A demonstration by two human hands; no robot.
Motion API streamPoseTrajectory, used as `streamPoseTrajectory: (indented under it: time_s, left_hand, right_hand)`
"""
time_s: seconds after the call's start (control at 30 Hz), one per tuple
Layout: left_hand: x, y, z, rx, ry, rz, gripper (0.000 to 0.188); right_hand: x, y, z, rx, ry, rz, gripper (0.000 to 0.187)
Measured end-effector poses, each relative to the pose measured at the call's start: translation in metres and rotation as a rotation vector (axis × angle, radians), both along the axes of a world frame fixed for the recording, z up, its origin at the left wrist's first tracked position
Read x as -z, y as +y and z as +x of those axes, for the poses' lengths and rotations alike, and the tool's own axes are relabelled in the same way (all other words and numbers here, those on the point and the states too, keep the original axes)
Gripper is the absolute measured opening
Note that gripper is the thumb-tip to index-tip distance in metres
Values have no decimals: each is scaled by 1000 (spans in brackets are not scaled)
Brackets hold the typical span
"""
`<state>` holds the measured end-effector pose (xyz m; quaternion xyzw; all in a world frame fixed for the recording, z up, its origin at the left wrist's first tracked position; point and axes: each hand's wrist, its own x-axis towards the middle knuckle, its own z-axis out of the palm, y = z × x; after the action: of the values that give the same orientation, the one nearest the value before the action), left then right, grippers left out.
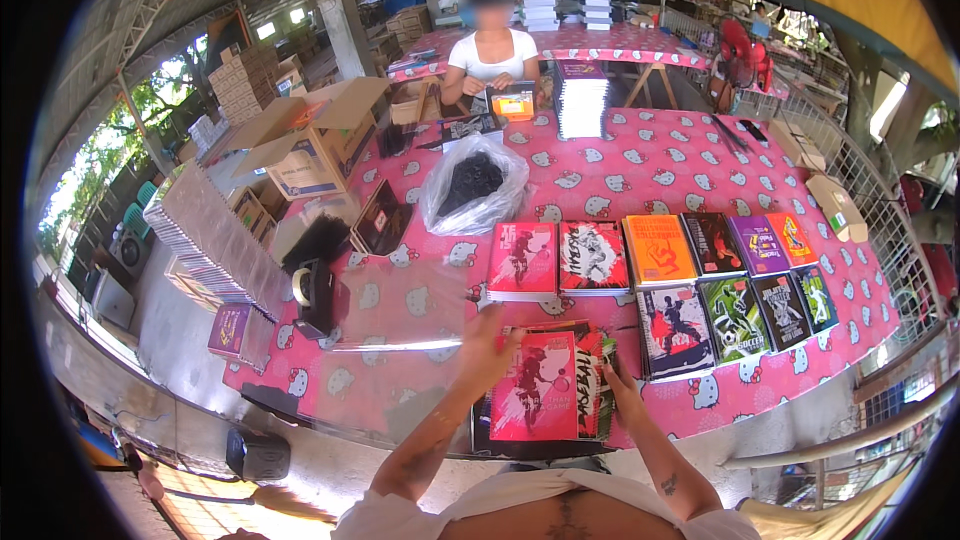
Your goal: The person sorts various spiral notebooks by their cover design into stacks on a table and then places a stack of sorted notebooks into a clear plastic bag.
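Observation:
In front of me lies a fanned pile of spiral notebooks (545, 390), a red cover on top and others showing beneath and to its right. My right hand (622, 387) grips the pile's right edge. At its upper left corner my left hand (487, 338) has its fingers apart, slightly blurred. Beyond the hands, notebook stacks stand in rows: a red stack (523, 258), a white and red stack (593, 256), an orange stack (659, 250), and several darker ones. Left of the pile lie clear plastic sleeves (395, 310), partly blurred.
A tape dispenser (313, 300) stands at the left by a tall wrapped stack (215, 235). A plastic bag of black pieces (475, 185) and an open carton (315, 145) are farther back. Across the pink table (640, 165), a person (492, 60) handles notebooks beside a tall notebook stack (582, 100).

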<state>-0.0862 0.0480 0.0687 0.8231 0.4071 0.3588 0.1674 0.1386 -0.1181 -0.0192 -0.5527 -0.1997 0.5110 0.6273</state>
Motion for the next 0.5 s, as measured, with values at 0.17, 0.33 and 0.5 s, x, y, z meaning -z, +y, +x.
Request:
streamPoseTrajectory:
  time_s: [0.17,0.33,0.5]
  left_hand:
    - [88,-44,-48,24,-620,-1022,78]
    - [72,-66,3,49,-854,-1150,87]
    - [78,-29,8,232,-435,-942,89]
  right_hand:
    - [-6,21,-8,-171,48,27,84]
    - [-30,38,-11,-255,-8,20,93]
    - [-26,34,6,-257,120,28,97]
